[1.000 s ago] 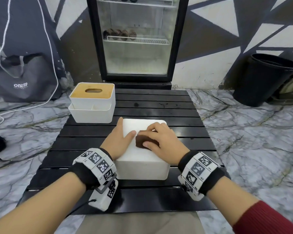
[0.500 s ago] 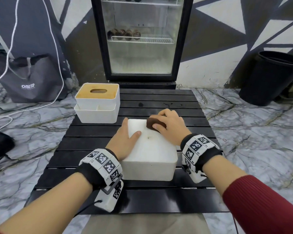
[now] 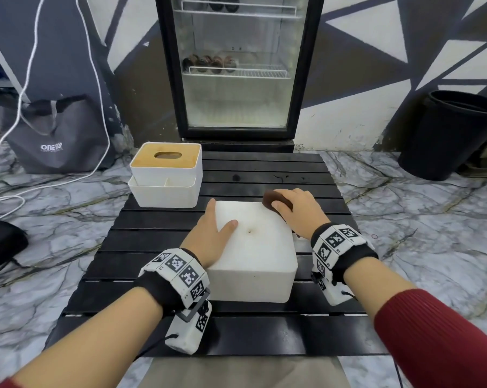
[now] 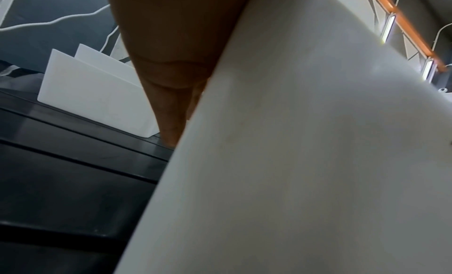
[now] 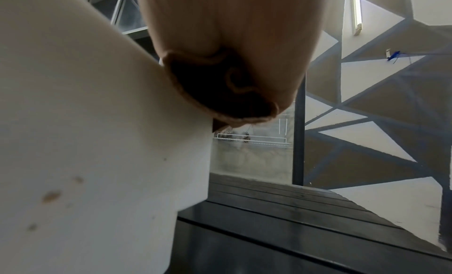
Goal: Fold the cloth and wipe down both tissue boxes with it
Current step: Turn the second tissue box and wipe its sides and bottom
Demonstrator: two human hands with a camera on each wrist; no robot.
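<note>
A close, low view along the left hand (image 4: 171,46), seen from below the wrist. The palm and fingers (image 4: 171,112) lie flat against the left side wall of a plain white tissue box (image 4: 305,162), which fills the right and centre of the picture. One fingertip reaches down to the black slatted table (image 4: 61,181) at the box's far left corner. Farther off on the left stands the second tissue box (image 4: 93,96) — white, stepped in two tiers, resting on the same slats. Behind it — a dark wall with a white cable (image 4: 61,21) trailing across. At upper right, an orange beam (image 4: 411,30) and bright strip lights.
</note>
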